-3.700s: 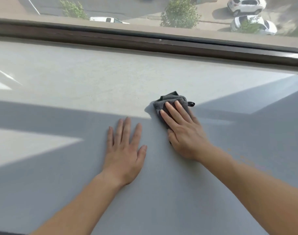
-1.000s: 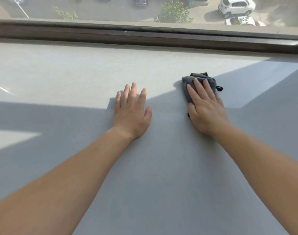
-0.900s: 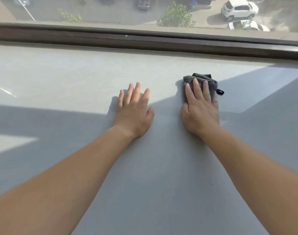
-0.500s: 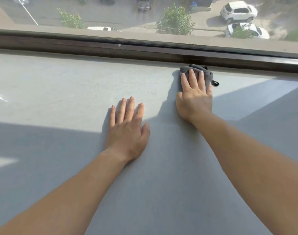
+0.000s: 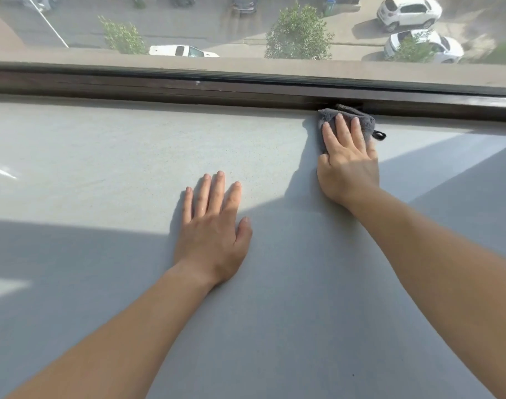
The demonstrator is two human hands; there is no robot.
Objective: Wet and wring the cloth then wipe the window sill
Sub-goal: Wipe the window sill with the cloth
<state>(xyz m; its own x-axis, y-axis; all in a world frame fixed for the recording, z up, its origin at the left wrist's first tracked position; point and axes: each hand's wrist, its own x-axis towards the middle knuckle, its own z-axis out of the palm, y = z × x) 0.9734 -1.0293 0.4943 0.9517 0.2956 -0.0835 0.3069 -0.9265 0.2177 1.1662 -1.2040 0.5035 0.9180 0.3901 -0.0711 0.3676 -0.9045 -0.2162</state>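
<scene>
A folded dark grey cloth (image 5: pixel 329 115) with a small black loop lies at the far edge of the wide pale grey window sill (image 5: pixel 116 156), its top touching the dark window frame (image 5: pixel 188 87). My right hand (image 5: pixel 346 159) presses flat on the cloth, fingers pointing at the frame; most of the cloth is hidden under it. My left hand (image 5: pixel 214 226) rests flat on the bare sill, fingers spread, nearer to me and to the left of the cloth.
The dark frame runs across the whole back of the sill, with window glass (image 5: pixel 246 27) above it showing a street, trees and parked cars below. Sunlight and shadow bands cross the sill.
My right hand has pushed the cloth away from me, from mid-sill up against the window frame. My left hand has stayed flat on the sill.
</scene>
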